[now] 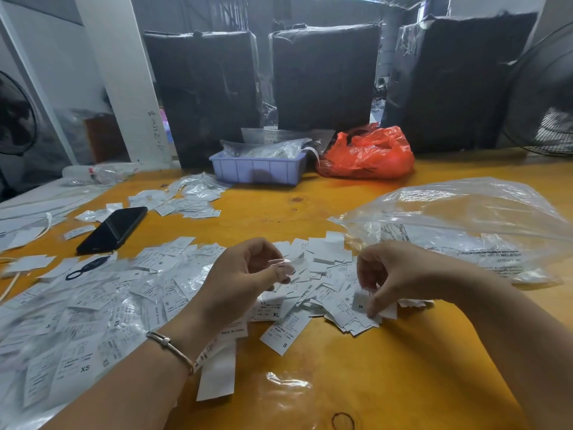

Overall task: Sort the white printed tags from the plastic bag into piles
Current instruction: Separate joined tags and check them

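White printed tags [325, 268] lie in a loose heap across the middle of the orange table [356, 367]; sizes S, M, XL and XS show on them. More tags in clear sleeves [93, 305] spread out to the left. My left hand [245, 274] hovers over the heap and pinches a thin clear or white slip between thumb and fingers. My right hand [393, 277] reaches down into the heap's right edge, its fingertips pinching a small tag marked S [359, 304]. The large clear plastic bag [465, 225] lies just right of the heap, behind my right hand.
A black phone [113, 229] lies at the left, with another tag pile [186, 200] behind it. A lilac bin [257, 169] and a red plastic bag [369, 156] stand at the back. Black wrapped boxes [325, 79] line the far edge. Fans stand at both sides.
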`<act>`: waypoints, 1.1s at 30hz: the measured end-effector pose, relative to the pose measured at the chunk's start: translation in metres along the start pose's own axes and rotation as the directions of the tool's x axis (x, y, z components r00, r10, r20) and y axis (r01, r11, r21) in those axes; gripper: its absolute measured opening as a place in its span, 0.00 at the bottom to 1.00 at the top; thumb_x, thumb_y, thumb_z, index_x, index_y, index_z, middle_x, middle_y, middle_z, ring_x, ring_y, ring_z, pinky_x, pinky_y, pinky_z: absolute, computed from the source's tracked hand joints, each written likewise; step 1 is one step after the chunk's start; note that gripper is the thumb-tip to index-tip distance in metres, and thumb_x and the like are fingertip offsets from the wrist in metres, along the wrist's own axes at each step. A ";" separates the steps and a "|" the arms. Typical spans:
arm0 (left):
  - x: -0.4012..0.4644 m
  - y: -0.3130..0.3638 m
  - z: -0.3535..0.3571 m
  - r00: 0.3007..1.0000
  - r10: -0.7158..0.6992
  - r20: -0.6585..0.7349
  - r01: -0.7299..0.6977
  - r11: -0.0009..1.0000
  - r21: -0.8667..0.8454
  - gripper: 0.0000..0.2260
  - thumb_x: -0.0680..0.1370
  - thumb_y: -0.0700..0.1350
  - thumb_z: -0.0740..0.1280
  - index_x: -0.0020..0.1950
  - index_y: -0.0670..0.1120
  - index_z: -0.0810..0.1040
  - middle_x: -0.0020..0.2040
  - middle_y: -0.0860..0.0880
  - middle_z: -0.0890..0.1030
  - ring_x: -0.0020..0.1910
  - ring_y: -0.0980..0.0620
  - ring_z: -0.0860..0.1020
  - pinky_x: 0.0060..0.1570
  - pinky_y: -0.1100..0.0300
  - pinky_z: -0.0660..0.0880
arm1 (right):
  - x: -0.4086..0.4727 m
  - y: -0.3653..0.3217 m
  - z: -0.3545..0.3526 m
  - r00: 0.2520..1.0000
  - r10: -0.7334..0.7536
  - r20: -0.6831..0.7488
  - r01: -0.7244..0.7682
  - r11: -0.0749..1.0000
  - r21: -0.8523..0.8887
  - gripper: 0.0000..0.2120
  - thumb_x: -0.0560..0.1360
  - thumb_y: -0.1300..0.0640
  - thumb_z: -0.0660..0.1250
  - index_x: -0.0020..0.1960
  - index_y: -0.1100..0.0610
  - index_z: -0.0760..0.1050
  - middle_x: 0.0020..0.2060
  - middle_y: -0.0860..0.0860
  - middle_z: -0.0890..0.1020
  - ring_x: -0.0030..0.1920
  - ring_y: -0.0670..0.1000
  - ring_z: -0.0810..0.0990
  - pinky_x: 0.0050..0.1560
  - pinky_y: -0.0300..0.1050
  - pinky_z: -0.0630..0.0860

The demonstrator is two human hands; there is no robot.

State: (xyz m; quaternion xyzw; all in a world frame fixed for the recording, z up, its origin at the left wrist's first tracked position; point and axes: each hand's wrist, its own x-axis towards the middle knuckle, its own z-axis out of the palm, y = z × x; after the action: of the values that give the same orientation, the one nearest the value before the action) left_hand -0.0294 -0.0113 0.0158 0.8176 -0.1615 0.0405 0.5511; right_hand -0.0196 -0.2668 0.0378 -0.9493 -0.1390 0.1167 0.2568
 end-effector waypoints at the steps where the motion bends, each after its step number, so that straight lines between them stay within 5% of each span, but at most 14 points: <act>1: 0.000 0.000 0.000 1.000 0.000 -0.004 0.000 1.000 0.002 0.04 0.74 0.38 0.73 0.45 0.42 0.79 0.41 0.46 0.86 0.40 0.51 0.85 0.37 0.64 0.78 | 0.000 0.000 0.000 1.000 -0.006 0.003 0.006 0.999 0.041 0.17 0.59 0.58 0.82 0.41 0.50 0.76 0.34 0.44 0.80 0.34 0.42 0.78 0.33 0.35 0.73; 5: 0.000 0.000 -0.002 0.999 0.032 -0.017 -0.032 0.999 0.002 0.05 0.72 0.36 0.74 0.41 0.46 0.84 0.40 0.41 0.83 0.42 0.44 0.82 0.46 0.53 0.79 | 0.001 0.001 -0.004 1.000 -0.005 -0.005 0.006 0.967 0.256 0.15 0.62 0.66 0.79 0.45 0.56 0.80 0.35 0.48 0.85 0.39 0.47 0.84 0.44 0.45 0.80; 9: -0.001 0.001 -0.004 0.999 0.038 -0.010 -0.038 0.999 -0.029 0.02 0.72 0.42 0.75 0.42 0.49 0.86 0.44 0.46 0.85 0.48 0.47 0.82 0.54 0.50 0.78 | 0.001 0.002 -0.008 0.998 -0.004 -0.059 0.030 0.897 0.441 0.06 0.64 0.65 0.77 0.38 0.58 0.83 0.38 0.54 0.86 0.44 0.53 0.83 0.50 0.49 0.77; 12: -0.001 0.002 -0.004 0.999 0.041 -0.015 -0.042 0.999 -0.020 0.04 0.71 0.48 0.74 0.40 0.48 0.84 0.46 0.51 0.84 0.49 0.52 0.80 0.51 0.54 0.75 | 0.001 0.000 -0.007 0.984 -0.015 -0.178 0.123 0.779 0.614 0.06 0.61 0.60 0.76 0.38 0.57 0.82 0.39 0.56 0.85 0.44 0.54 0.79 0.48 0.49 0.70; 15: -0.001 0.002 -0.003 0.997 0.068 0.023 -0.066 0.996 -0.064 0.05 0.73 0.43 0.74 0.40 0.43 0.81 0.48 0.51 0.85 0.49 0.54 0.82 0.47 0.61 0.77 | 0.001 -0.005 -0.005 0.971 -0.029 -0.239 0.203 0.629 0.750 0.11 0.64 0.57 0.73 0.44 0.59 0.78 0.42 0.57 0.85 0.43 0.56 0.83 0.39 0.44 0.77; 19: -0.002 0.001 -0.003 0.991 0.131 0.022 -0.129 0.989 -0.071 0.03 0.72 0.38 0.74 0.42 0.41 0.81 0.39 0.45 0.85 0.37 0.50 0.83 0.39 0.64 0.78 | 0.000 -0.013 0.000 0.931 -0.065 -0.359 0.320 0.616 0.720 0.12 0.70 0.62 0.71 0.51 0.65 0.73 0.39 0.60 0.84 0.31 0.56 0.81 0.25 0.41 0.71; 23: -0.002 0.000 -0.002 0.989 0.148 -0.004 -0.148 0.988 -0.041 0.03 0.72 0.39 0.75 0.41 0.47 0.84 0.38 0.46 0.84 0.39 0.43 0.81 0.43 0.49 0.80 | 0.000 -0.019 0.005 0.880 -0.114 -0.460 0.422 0.630 0.652 0.08 0.68 0.70 0.71 0.46 0.68 0.76 0.32 0.58 0.80 0.29 0.49 0.74 0.28 0.39 0.67; 29: -0.003 0.002 -0.001 0.984 0.178 0.009 -0.178 0.984 -0.007 0.01 0.71 0.42 0.75 0.42 0.47 0.85 0.41 0.47 0.85 0.43 0.39 0.81 0.46 0.38 0.79 | -0.008 -0.036 0.012 0.812 -0.218 -0.541 0.547 0.610 0.574 0.09 0.68 0.54 0.72 0.45 0.58 0.84 0.30 0.49 0.81 0.29 0.43 0.71 0.31 0.31 0.68; 33: -0.005 0.005 0.001 0.980 0.198 0.023 -0.198 0.980 -0.005 0.06 0.69 0.47 0.76 0.42 0.47 0.85 0.40 0.47 0.85 0.41 0.39 0.81 0.43 0.36 0.78 | -0.012 -0.045 0.016 0.791 -0.262 -0.552 0.575 0.624 0.529 0.09 0.69 0.54 0.69 0.44 0.58 0.84 0.30 0.50 0.81 0.30 0.42 0.73 0.31 0.30 0.68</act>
State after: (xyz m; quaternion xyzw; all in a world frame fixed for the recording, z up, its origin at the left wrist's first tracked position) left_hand -0.0353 -0.0129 0.0185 0.7973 -0.2485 0.0852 0.5434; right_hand -0.0446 -0.2261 0.0498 -0.7294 -0.2508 -0.1149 0.6260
